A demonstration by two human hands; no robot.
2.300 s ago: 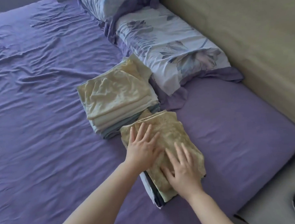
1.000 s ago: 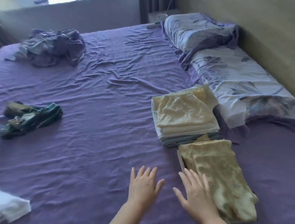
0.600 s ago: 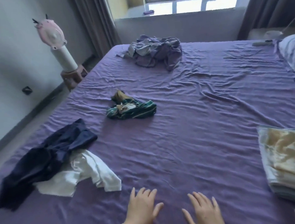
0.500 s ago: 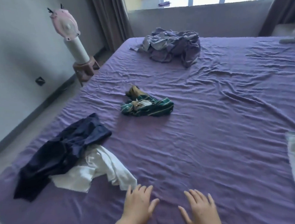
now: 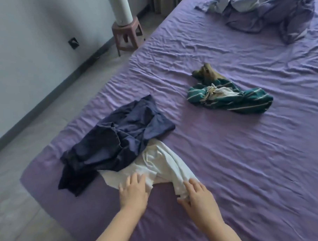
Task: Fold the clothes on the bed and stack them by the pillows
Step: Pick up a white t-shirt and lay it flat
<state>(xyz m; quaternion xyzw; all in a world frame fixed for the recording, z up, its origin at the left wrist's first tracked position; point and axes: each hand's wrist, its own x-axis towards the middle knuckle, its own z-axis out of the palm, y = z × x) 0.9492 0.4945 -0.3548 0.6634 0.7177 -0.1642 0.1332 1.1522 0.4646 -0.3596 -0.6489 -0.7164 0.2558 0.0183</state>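
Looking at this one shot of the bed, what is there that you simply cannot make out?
- White garment: its upper part lies under the navy garment, so its type is unclear.
- Right hand: its fingertips lie on the white cloth; whether they pinch it is unclear.
- Olive cloth: partly under the green striped garment.
- White cylinder on the stool: cut off by the top edge.
- Purple bundle: cut off by the top edge.

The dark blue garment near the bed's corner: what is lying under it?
The white garment runs under the dark blue garment, over the purple sheet. Its covered part cannot be seen.
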